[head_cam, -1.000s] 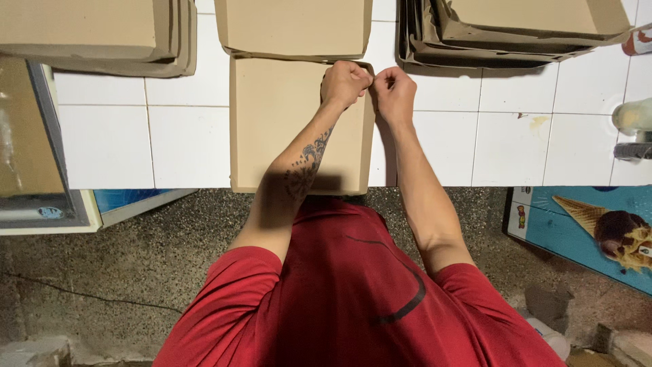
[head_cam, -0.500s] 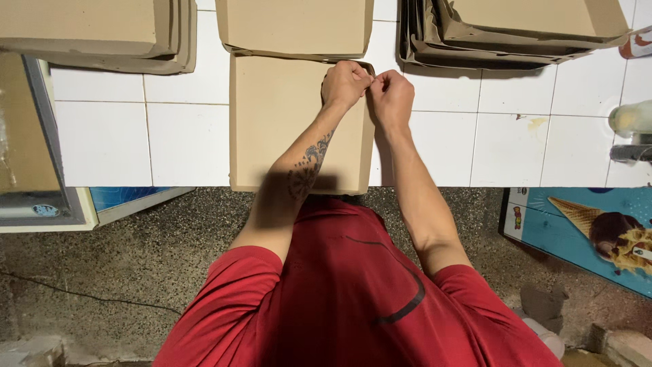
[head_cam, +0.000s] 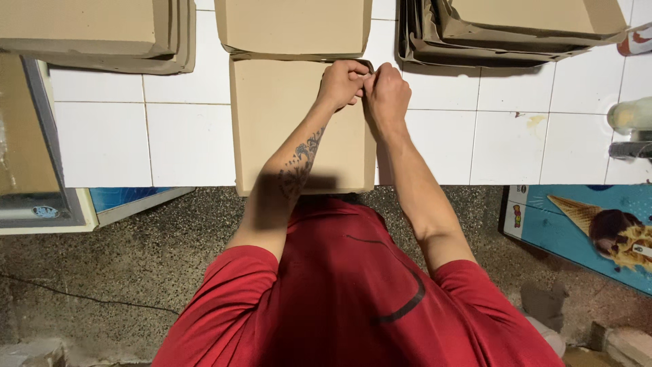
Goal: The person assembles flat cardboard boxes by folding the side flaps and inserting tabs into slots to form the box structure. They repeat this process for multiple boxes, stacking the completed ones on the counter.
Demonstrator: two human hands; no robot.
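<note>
Both hands are working at the far right corner of the flat cardboard box (head_cam: 285, 129): I am seeing the left hand (head_cam: 341, 83) curled nearly closed, fingers pinching at the corner flap, and the right hand (head_cam: 387, 92) bunched into a loose fist right against it, knuckles touching, gripping the same corner edge. What exactly sits between the fingertips I cannot tell, since the fingers are covering it.

Nearest to me, a red shirt (head_cam: 353, 292) is filling the lower middle, over a speckled floor (head_cam: 102, 272). Off to the lower right, a blue poster with an ice cream cone (head_cam: 584, 224) is leaning under the bench edge.

Moving outward, the box is lying flat on the white tiled bench (head_cam: 102, 143), its near edge hanging slightly over the bench front. Just beyond it, touching its far edge, another flat box (head_cam: 292, 27) is lying. Further left, a stack of folded cardboard (head_cam: 95, 34) is resting, and to the far right an untidy pile of opened boxes (head_cam: 516, 30) is sitting near a pale bottle (head_cam: 631, 115).
</note>
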